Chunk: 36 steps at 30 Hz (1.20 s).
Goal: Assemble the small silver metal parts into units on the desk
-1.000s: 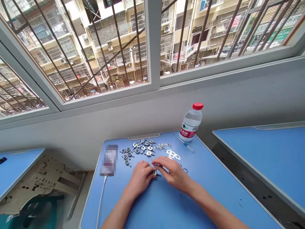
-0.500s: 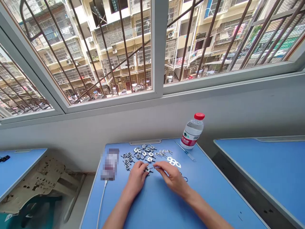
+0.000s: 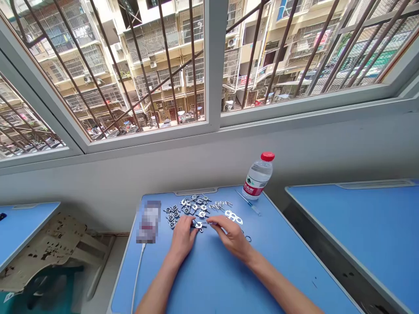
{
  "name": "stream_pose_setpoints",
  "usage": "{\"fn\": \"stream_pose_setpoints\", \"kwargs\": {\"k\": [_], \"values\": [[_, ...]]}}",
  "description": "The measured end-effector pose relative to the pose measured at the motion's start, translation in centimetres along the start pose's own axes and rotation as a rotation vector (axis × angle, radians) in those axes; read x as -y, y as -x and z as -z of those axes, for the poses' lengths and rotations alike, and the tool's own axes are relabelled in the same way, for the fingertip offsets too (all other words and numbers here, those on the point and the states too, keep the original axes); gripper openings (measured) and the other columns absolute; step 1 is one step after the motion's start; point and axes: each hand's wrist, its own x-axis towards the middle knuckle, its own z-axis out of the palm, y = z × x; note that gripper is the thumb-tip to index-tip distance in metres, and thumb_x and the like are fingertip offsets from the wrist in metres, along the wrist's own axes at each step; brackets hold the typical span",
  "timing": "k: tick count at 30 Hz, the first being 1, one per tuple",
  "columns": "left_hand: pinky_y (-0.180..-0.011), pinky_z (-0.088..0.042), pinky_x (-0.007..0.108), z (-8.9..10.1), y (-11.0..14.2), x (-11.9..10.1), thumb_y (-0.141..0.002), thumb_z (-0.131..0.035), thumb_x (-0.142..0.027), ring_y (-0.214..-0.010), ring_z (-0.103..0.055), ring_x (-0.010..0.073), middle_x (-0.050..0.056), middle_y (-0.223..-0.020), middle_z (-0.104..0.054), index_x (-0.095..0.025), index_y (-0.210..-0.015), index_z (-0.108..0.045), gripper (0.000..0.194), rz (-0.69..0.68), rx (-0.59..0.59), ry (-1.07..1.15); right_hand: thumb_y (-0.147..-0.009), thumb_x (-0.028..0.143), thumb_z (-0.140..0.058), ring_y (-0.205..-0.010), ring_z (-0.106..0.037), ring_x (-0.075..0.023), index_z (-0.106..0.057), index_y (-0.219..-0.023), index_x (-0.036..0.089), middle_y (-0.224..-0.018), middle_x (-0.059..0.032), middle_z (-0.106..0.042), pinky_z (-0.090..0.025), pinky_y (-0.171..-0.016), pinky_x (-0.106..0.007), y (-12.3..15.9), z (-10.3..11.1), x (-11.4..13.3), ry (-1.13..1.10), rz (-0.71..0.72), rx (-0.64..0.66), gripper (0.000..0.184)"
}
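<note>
My left hand rests on the blue table, its thumb and fingers closed on the left side of a small metal fitting with a ring and thin stems. My right hand is just right of that fitting, thumb and forefinger pinched together. A thin, shiny bit shows at those fingertips, too small to name. Beyond the hands lie several similar metal fittings in a loose cluster. Several small ring-ended metal pieces lie to their right. Flat white gasket-like plates sit beyond my right hand.
A water bottle with a red cap stands at the table's back right, beside a pen. Dark rings lie right of my right hand. A blurred-out flat object with a white cable lies left. Another blue table stands right.
The whole view has shifted slightly. My left fingers have opened up the view of the metal fitting, which now shows more fully. The right hand keeps its pinch close beside it.
</note>
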Motion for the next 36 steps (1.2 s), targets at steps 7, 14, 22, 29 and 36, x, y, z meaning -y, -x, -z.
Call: {"fn": "stream_pose_setpoints", "kwargs": {"k": [7, 14, 22, 29, 36], "values": [[-0.078, -0.047, 0.033, 0.1, 0.2, -0.8, -0.087, -0.056, -0.013, -0.089, -0.059, 0.0221, 0.004, -0.089, -0.063, -0.022, -0.101, -0.060, 0.017, -0.037, 0.056, -0.044, -0.093, 0.020, -0.049, -0.087, -0.069, -0.0199, -0.065, -0.098, 0.022, -0.093, -0.0062, -0.073, -0.056, -0.078, -0.033, 0.2, -0.2, -0.2, -0.026, -0.089, -0.001, 0.018], [-0.073, -0.044, 0.032, 0.3, 0.2, -1.1, -0.084, -0.060, -0.013, -0.083, -0.059, 0.0215, 0.003, -0.084, -0.065, -0.019, -0.087, -0.058, 0.008, 0.004, 0.044, -0.044, -0.093, 0.024, -0.049, -0.085, -0.067, -0.0189, -0.064, -0.096, 0.021, -0.092, -0.0057, -0.071, -0.055, -0.075, -0.030, 0.2, 0.0, -0.4, -0.061, -0.181, 0.014, 0.015], [-0.073, -0.039, 0.032, 0.6, 0.6, -2.1, -0.083, -0.064, -0.024, -0.074, -0.057, 0.0184, 0.001, -0.075, -0.063, -0.019, -0.075, -0.054, 0.014, -0.082, 0.102, -0.029, -0.095, 0.032, -0.043, -0.072, -0.061, -0.0160, -0.055, -0.107, 0.019, -0.079, -0.0023, -0.061, -0.052, -0.071, -0.029, -0.1, 0.3, -0.2, -0.130, -0.317, -0.044, 0.021], [-0.080, -0.041, 0.034, 1.9, 1.0, -2.9, -0.078, -0.066, -0.028, -0.082, -0.056, 0.0198, 0.002, -0.089, -0.063, -0.020, -0.094, -0.057, 0.020, -0.099, 0.091, 0.064, -0.090, 0.024, -0.035, -0.051, -0.046, -0.0137, -0.052, -0.101, 0.020, -0.059, 0.0064, -0.043, -0.039, -0.054, -0.026, -0.6, 1.2, 0.5, -0.042, -0.471, 0.212, 0.020], [-0.084, -0.043, 0.037, 1.2, 1.0, -2.5, -0.081, -0.059, -0.021, -0.094, -0.055, 0.0229, 0.005, -0.100, -0.060, -0.021, -0.104, -0.055, 0.022, -0.113, 0.142, 0.070, -0.083, 0.026, -0.057, -0.079, -0.062, -0.0212, -0.061, -0.096, 0.020, -0.087, -0.0043, -0.069, -0.034, -0.063, -0.027, -0.9, 1.7, 2.7, 0.322, -0.445, 0.705, 0.015]]}}
